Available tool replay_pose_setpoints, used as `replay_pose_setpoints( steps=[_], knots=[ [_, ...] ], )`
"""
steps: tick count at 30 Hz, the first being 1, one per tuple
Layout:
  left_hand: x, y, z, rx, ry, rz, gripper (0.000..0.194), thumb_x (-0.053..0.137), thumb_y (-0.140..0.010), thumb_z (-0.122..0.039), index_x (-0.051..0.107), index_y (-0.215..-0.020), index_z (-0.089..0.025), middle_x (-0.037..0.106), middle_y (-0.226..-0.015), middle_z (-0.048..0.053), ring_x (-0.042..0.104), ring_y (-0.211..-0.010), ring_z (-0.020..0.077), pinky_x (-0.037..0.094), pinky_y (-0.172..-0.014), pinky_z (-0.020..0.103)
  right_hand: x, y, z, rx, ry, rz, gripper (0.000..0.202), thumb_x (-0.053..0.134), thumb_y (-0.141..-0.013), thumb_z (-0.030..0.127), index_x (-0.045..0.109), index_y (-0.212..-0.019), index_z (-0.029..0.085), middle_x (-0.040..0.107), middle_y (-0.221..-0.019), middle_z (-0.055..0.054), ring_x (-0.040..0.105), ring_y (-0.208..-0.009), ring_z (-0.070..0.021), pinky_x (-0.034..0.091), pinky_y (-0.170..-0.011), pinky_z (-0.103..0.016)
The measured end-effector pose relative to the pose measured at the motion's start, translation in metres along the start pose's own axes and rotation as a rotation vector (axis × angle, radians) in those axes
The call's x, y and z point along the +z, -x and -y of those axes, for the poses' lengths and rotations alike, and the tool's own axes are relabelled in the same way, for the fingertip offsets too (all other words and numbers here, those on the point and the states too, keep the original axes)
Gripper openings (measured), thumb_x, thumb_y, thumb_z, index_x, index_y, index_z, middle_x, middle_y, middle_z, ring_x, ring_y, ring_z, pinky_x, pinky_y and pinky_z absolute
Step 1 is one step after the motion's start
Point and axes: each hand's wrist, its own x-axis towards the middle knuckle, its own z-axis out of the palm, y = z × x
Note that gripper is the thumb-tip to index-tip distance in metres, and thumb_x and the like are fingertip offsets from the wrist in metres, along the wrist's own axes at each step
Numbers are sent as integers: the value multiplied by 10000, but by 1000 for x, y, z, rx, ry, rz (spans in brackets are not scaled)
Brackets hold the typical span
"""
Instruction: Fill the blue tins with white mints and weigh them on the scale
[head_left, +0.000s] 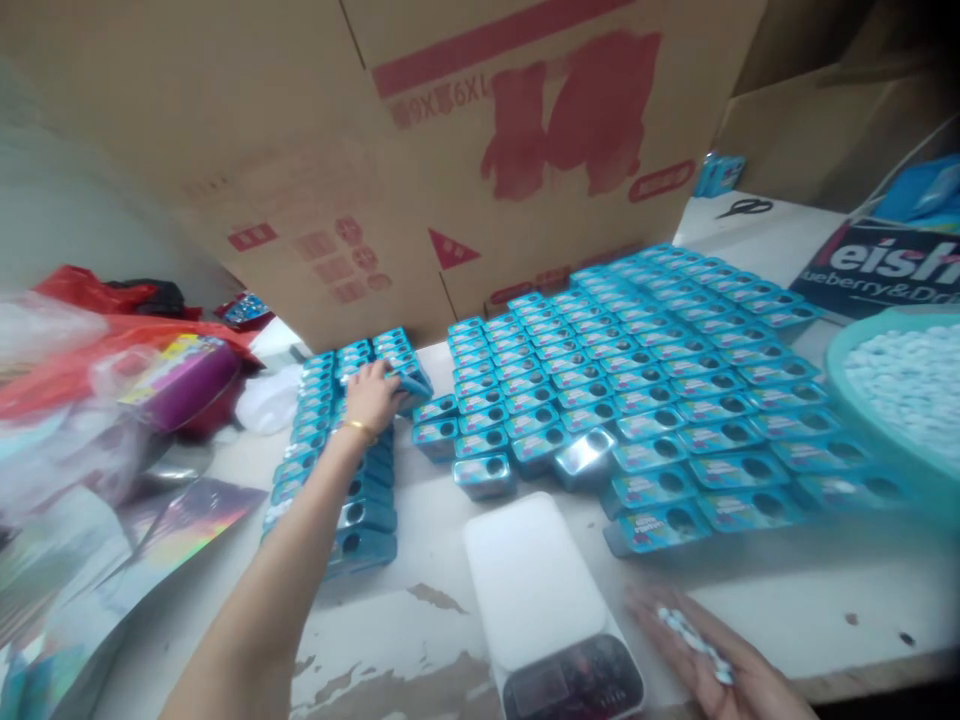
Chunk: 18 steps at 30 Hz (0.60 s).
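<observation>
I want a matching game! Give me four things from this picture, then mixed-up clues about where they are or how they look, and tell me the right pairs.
Things:
1. Left hand
2. Right hand
3. Scale
4. Round tub

Clues:
A. White on top, with a dark panel at the near end
B. Turquoise, at the right edge of the picture
C. At the smaller group of blue boxes
D. Open, with small pale pieces lying on it

Right pairs: 1-C, 2-D, 3-A, 4-B
</observation>
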Motion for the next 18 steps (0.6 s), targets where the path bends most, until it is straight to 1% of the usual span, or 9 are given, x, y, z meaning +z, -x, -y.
replay_pose_setpoints(
  steps=[2, 4, 5, 7, 9, 11, 14, 16, 18],
  knots=[
    [-25, 23, -3, 40, -3, -107, 222, 468, -854, -363, 611, -831, -195, 496, -1217, 114, 440, -1121, 315, 366, -887, 452, 24, 2, 4, -16, -76, 5, 255, 743, -632, 157, 689, -879, 127, 689, -1072, -121, 619, -1084, -242, 506, -967, -285],
    [-55, 52, -11, 93, 44, -182, 267, 435, -876, -403, 579, -794, -194, 538, -1110, 96, 522, -979, 254, 413, -819, 381, 39, -3, 4, -100, -125, 46, 124, 680, -689, 100, 677, -812, 92, 706, -999, -129, 651, -1023, -223, 532, -927, -268],
    [-70, 68, -19, 119, 80, -192, 290, 423, -883, -425, 563, -775, -196, 546, -1062, 84, 541, -910, 227, 425, -785, 352, 44, -7, 2, -136, -131, 76, 78, 656, -705, 78, 670, -782, 82, 712, -956, -131, 664, -990, -217, 542, -909, -266],
    [-96, 100, -40, 178, 141, -178, 310, 415, -891, -448, 543, -757, -199, 554, -1013, 65, 554, -855, 201, 435, -747, 321, 47, -14, -3, -167, -121, 120, 63, 627, -730, 49, 665, -775, 72, 716, -895, -126, 683, -927, -200, 559, -873, -258],
    [-112, 130, -67, 246, 204, -111, 294, 425, -897, -433, 539, -762, -198, 559, -997, 57, 563, -850, 189, 438, -730, 301, 47, -17, -9, -165, -114, 143, 87, 604, -750, 24, 663, -794, 72, 717, -861, -117, 691, -887, -179, 566, -848, -244],
    [-115, 155, -96, 298, 262, -11, 250, 439, -903, -391, 550, -790, -198, 564, -975, 51, 569, -828, 172, 439, -708, 281, 47, -18, -14, -162, -123, 155, 110, 578, -767, 3, 659, -793, 73, 716, -838, -109, 694, -859, -164, 571, -825, -229],
    [-102, 178, -133, 339, 291, 115, 187, 457, -908, -343, 569, -859, -202, 572, -940, 42, 572, -788, 157, 431, -675, 265, 50, -18, -22, -136, -129, 191, 101, 567, -793, 9, 652, -779, 63, 710, -823, -115, 698, -821, -164, 582, -796, -228],
    [-91, 185, -148, 353, 254, 148, 165, 473, -903, -330, 568, -876, -197, 578, -931, 44, 574, -777, 162, 422, -659, 269, 56, -19, -29, -110, -128, 215, 80, 578, -793, 13, 649, -776, 46, 704, -820, -132, 700, -810, -176, 585, -796, -245],
    [-83, 186, -156, 365, 194, 171, 142, 489, -892, -306, 560, -859, -188, 586, -930, 51, 577, -778, 173, 415, -647, 276, 63, -22, -38, -79, -128, 230, 59, 593, -782, 10, 646, -771, 33, 698, -813, -150, 702, -800, -191, 587, -796, -261]
  ],
)
